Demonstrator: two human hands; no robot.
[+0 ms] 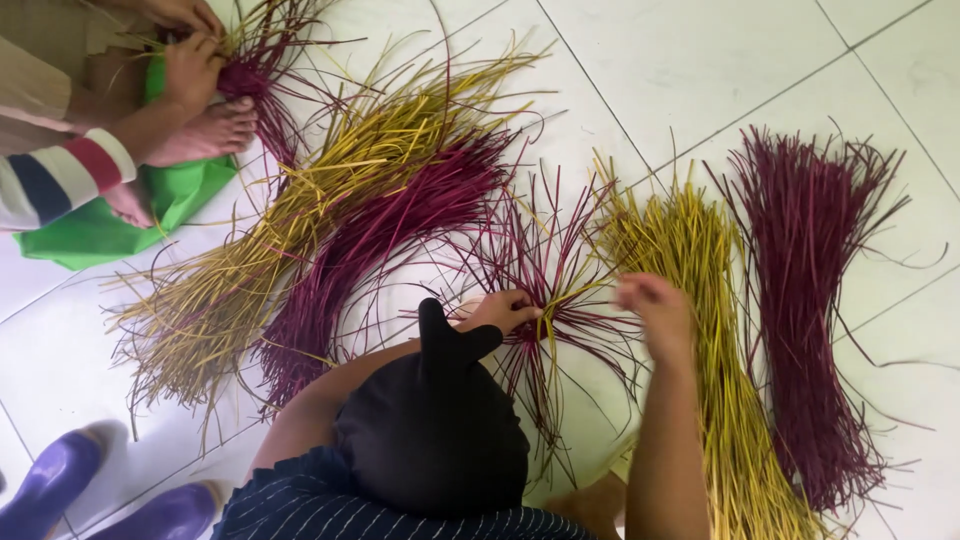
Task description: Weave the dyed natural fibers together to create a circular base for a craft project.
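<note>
My left hand (502, 310) presses down on the centre of a small star of crossed magenta and yellow strands (545, 290) lying on the white tiled floor (700, 60). My right hand (655, 305) is blurred, with its fingers curled around a thin yellow strand (585, 292) that runs to that centre. It hovers over a long yellow bundle (715, 330). A dark magenta bundle (805, 300) lies to the right of the yellow one. My head, under a black covering (430, 430), hides part of the floor below.
Large yellow (300, 210) and magenta (385, 235) bundles fan out at the left. At top left another person, with a striped sleeve (60, 180) and bare feet on a green cloth (170, 200), grips magenta strands (255, 75). Purple shoes (60, 480) stand at bottom left.
</note>
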